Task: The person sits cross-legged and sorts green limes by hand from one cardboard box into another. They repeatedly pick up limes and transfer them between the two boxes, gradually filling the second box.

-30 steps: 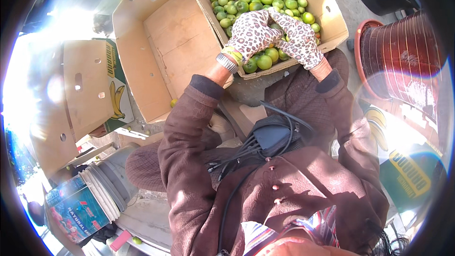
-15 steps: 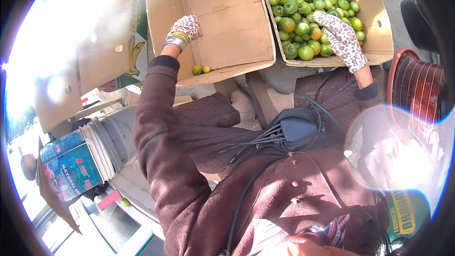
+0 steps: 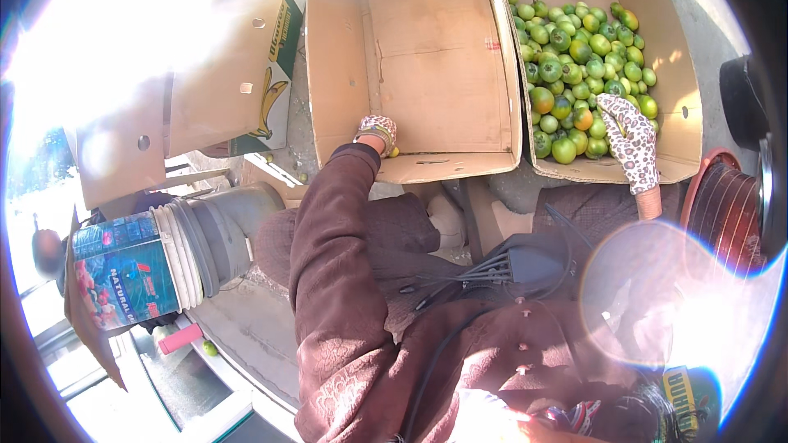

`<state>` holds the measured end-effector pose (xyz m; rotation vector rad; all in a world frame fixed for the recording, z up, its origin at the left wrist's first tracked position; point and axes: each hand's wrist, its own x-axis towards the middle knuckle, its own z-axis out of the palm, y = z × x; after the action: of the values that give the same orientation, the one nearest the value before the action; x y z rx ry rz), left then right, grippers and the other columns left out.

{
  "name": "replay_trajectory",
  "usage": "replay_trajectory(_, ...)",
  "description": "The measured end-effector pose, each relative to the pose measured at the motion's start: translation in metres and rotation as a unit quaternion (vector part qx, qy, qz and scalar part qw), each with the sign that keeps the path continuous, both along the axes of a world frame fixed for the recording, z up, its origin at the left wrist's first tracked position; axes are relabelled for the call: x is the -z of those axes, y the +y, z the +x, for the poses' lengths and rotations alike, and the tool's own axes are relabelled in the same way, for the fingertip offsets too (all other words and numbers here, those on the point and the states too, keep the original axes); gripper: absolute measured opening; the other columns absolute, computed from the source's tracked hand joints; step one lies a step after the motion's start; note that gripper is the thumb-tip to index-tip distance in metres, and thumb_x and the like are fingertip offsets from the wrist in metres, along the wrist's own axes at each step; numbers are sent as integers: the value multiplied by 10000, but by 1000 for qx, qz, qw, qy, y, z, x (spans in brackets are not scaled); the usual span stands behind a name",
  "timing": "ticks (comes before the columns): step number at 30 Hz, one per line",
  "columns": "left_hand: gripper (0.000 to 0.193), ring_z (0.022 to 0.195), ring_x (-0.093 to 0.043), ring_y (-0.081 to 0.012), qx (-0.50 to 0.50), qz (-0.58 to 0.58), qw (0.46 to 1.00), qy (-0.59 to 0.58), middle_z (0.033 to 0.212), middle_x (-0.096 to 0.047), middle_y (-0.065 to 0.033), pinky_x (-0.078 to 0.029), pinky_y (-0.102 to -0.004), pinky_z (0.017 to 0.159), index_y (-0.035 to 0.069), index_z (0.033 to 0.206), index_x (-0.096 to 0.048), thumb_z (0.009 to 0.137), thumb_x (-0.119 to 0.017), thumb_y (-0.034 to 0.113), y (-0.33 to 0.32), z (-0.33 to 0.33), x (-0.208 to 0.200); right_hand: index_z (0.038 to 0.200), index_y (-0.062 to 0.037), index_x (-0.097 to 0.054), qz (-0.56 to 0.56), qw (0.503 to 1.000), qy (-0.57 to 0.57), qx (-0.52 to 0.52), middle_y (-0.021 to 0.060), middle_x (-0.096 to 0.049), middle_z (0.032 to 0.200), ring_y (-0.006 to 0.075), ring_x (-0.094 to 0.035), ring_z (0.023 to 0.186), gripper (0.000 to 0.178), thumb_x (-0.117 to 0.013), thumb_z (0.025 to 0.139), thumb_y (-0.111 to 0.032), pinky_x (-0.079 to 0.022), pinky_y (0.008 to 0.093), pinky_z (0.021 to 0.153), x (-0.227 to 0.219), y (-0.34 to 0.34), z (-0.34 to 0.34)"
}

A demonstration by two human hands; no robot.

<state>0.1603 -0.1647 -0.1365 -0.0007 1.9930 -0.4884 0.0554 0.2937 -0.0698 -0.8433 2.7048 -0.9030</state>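
**Left hand [image 3: 378, 126] low in one tan cardboard box [image 3: 435, 57], right hand [image 3: 630, 138] at the fruit in another**

The step in hand appears to be moving round, mostly green tomatoes [image 3: 579, 52] between boxes. The next move probably calls for the left hand to let go of anything it holds and return to the pile. Its leopard-print-gloved fingers look curled; whether they pinch anything, I cannot tell. A small, round yellow fruit [image 3: 395, 152] lies just beside them. The right hand's gloved fingers stretch out, pressed together, over the heap's near right edge in the second tan cardboard box [image 3: 680, 127]; anything beneath them is hidden.
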Motion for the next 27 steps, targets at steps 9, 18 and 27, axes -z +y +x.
replay_trajectory(9, 313, 866, -696, -304, -210, 64, 971, 95, 998, -707, -131, -570, -358, 762, 57, 1017, -708, 802, -670, 281, -6, -68, -71, 1221, -85, -628, -112, 982, 110, 108, 92, -636, 1211, 230, -606, 1113, 349, -628, 871, -82, -475, 336, 981, -8, -5, -1)
replay_trajectory(18, 379, 704, -680, -157, -330, 644, 638, 263, 861, -701, -102, -543, -268, 621, -5, 1055, -653, 872, -677, 327, 157, -113, -173, 1392, -106, -464, -154, 973, 161, 57, 80, -570, 1317, 252, -556, 1183, 628, -704, 823, -218, -456, 351, 986, -34, -16, 6)
replay_trajectory(27, 486, 910, -666, -255, -73, 616, 718, 315, 924, -701, -135, -498, -342, 832, 28, 1083, -678, 818, -693, 434, 256, -109, -170, 1261, -88, -588, -154, 950, 260, 78, 116, -653, 1151, 242, -643, 1028, 537, -751, 773, -240, -523, 353, 862, -23, -8, 7)
